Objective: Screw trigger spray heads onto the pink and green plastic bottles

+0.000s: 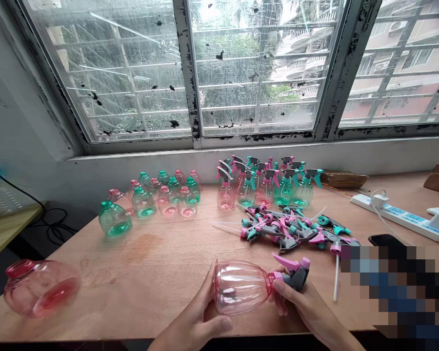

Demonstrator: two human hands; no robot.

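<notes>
A clear pink spray bottle (pixel 241 287) lies sideways in the air between my hands, near the table's front edge. My left hand (pixel 208 312) is wrapped round its base end. At the neck, my right hand (pixel 292 297) closes its fingers on the collar of a pink and grey spray head (pixel 294 273), which sits on the bottle's mouth. Whether the collar is fully tight cannot be told. Just beyond lies a heap of loose pink, teal and grey spray heads (pixel 281 226) with thin clear tubes.
Open pink and green bottles (pixel 168 195) stand at the back left; a pink one (pixel 40 287) is near the left front. Several bottles with spray heads (pixel 267 187) stand by the window. At right are a power strip (pixel 402 217) and a dark phone (pixel 388 240).
</notes>
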